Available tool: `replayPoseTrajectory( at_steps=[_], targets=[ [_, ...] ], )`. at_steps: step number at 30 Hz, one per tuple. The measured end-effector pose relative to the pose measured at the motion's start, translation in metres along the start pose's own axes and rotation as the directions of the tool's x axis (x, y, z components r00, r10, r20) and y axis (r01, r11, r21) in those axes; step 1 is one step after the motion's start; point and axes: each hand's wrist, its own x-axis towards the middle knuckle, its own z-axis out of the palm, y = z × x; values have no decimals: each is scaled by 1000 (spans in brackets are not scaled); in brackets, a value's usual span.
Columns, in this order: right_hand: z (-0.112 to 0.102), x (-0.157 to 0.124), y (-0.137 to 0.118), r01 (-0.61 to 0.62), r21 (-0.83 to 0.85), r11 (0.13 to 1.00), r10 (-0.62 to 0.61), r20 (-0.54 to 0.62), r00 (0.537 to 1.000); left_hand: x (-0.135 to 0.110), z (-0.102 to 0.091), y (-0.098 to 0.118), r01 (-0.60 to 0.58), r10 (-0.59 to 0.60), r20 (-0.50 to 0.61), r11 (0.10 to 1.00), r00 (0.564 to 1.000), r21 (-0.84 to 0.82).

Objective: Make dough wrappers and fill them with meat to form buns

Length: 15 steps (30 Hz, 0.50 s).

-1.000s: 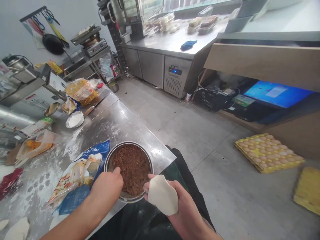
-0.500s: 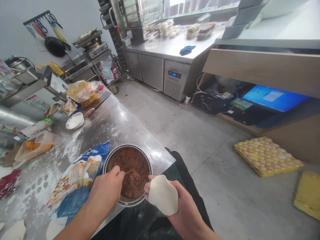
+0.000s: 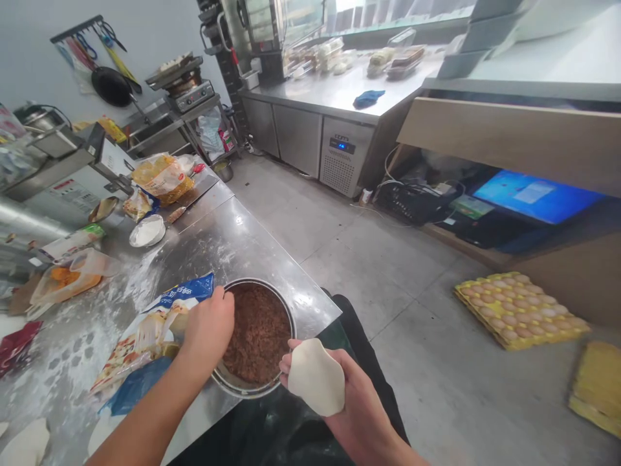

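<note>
Head view: pale, flat piece of dough (image 3: pixel 317 377), held in the right hand (image 3: pixel 359 402), with fingers at one edge and thumb side at the other. Just beside it, metal bowl (image 3: pixel 247 392) with brown minced mixture (image 3: pixel 259 333) inside, placed on the steel table (image 3: pixel 262 252) near its edge. Over the left part of the bowl's rim, left hand (image 3: pixel 208 327) with back turned up and fingers bent inward; tips hidden, so cannot tell whether pressed together or clamped on something. Under the left forearm, partly covered, blue and white printed bag (image 3: pixel 145 330). At the lower left corner, further pale dough (image 3: pixel 26 443), cut by the picture border. Farther along the table, small bowl of white powder (image 3: pixel 147 231) and clear container (image 3: pixel 90 262) with orange content. Well apart, on the grey floor (image 3: pixel 334 259), yellow tray of eggs (image 3: pixel 519 307).
</note>
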Motion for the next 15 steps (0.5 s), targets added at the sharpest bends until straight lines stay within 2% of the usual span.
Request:
replayPoseTrajectory(
  at_steps=[3,5,7,9,11,13,15],
  targets=[
    [0,1,0,-8,18,1000,9,-18,1000,9,4,13,-126,127,32,991,991,-42],
    [1,1,0,-25,19,1000,26,-29,999,-5,6,20,-251,256,52,964,965,-84],
    [1,1,1,-40,10,999,40,-40,998,-30,5,18,-330,339,69,937,938,-118],
    [1,0,3,-35,-1,999,35,-48,998,-54,2,7,-317,330,95,939,939,-135],
    [-1,-2,3,-52,2,999,52,-64,997,-70,0,-8,-223,238,129,967,963,-121],
    [-2,-5,0,-99,32,995,101,-94,990,-73,1,-19,-141,156,143,984,977,-107],
    [-3,-9,-4,-129,66,989,137,-142,980,-69,5,-24,-108,123,127,987,984,-119]
  ],
)
